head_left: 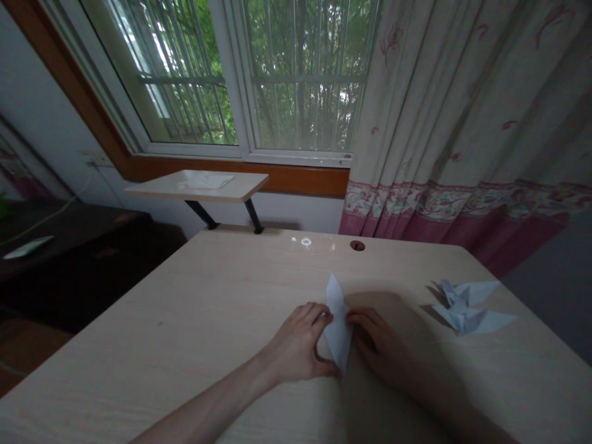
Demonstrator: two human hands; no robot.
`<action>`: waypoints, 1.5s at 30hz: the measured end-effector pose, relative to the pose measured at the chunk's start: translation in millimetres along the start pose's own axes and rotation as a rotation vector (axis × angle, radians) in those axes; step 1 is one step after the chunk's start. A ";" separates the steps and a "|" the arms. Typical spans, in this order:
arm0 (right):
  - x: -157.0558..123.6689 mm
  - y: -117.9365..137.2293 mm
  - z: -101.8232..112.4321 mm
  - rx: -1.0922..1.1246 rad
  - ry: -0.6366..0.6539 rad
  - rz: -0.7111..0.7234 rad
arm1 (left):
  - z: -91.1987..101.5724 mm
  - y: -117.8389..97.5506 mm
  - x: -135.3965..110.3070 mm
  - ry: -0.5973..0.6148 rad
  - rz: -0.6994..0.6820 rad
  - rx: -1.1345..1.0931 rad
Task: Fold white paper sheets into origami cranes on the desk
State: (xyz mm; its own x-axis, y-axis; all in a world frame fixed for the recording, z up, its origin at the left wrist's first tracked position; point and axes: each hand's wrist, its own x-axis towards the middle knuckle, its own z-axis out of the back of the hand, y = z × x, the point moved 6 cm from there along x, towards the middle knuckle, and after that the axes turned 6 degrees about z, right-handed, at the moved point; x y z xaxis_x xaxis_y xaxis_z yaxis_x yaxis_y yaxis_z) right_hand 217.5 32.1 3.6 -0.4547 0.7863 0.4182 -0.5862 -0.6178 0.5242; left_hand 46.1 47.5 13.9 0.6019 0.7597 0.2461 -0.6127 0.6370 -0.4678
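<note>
- The folded white paper point(339, 333) is laid on the desk point(185, 308).
- It is touched by the left hand point(303, 342), thumb and fingers spread apart.
- Its right edge is met by the right hand point(378, 345), fingers curled; grip cannot be told.
- Two paper figures point(474, 320) are set rightward.

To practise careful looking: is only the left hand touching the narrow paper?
No, the right hand also touches the narrow paper, at its right edge.
</note>
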 end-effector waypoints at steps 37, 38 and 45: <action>0.6 9.7 6.6 -0.031 0.024 0.046 | 4.6 0.7 -0.1 0.050 -0.084 0.016; 0.4 9.2 6.6 -0.029 0.021 0.044 | 4.4 0.6 -0.5 0.055 -0.085 0.020; -2.2 6.8 6.5 0.021 -0.014 0.036 | 1.8 9.8 -3.0 0.003 -0.050 0.000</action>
State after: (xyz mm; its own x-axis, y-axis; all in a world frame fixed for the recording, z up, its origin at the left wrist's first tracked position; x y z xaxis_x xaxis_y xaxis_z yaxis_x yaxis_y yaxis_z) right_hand 218.9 26.1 11.1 -0.4657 0.7634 0.4476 -0.5550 -0.6459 0.5242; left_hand 37.3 51.7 10.1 0.6329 0.7268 0.2669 -0.5818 0.6738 -0.4554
